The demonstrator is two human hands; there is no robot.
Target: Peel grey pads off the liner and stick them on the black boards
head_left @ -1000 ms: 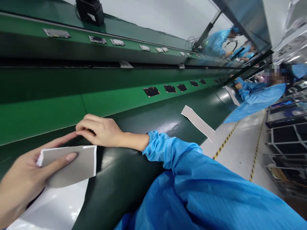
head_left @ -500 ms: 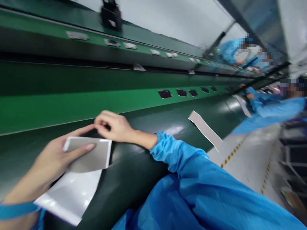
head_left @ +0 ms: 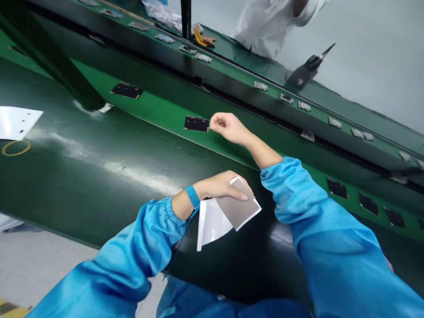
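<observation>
My left hand [head_left: 220, 184] is closed on a folded sheet of paper [head_left: 236, 211], grey on the upper side with white edges and a glossy white part hanging below. A blue strap [head_left: 192, 197] circles that wrist. Farther forward, over the green belt [head_left: 162, 108], my right hand [head_left: 230, 128] has its fingers pinched together. Whatever is between those fingertips is too small to make out. Just left of them lies a flat black panel [head_left: 195, 124] with copper-coloured edge spots; whether the fingers touch it I cannot tell.
More black panels [head_left: 126, 90] lie along the belt. Small silver boards [head_left: 261, 85] line the raised shelf behind. A dark green post [head_left: 62, 62] slants down at left. A white sheet [head_left: 18, 123] and a yellow ring [head_left: 16, 148] rest on the left worktop.
My view has swung left along the belt. My right hand has left the folded sheet and reached out to the black panel; my left hand keeps hold of the sheet.
</observation>
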